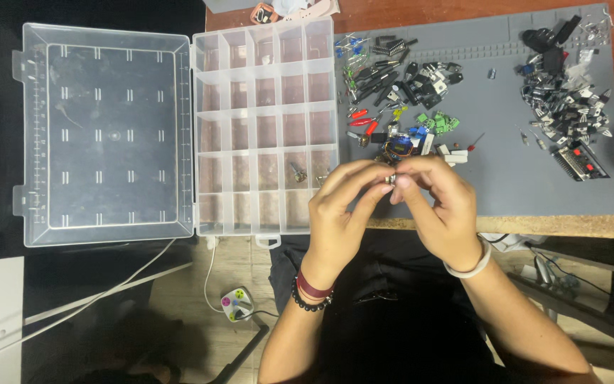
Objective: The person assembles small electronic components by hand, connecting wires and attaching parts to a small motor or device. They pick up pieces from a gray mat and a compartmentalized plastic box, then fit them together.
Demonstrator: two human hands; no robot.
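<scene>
Compartments of the clear organizer box (pixel 264 128) lie open at left, nearly all bare, its lid (pixel 104 135) flat beside it. At centre, left hand (pixel 339 213) and right hand (pixel 442 206) pinch one small metallic component (pixel 391 180) between fingertips above the counter's near edge; turning it slowly toward the light would help identify it. Fingers hide most of it, and the heaps on the grey mat (pixel 492 171) blur together.
</scene>
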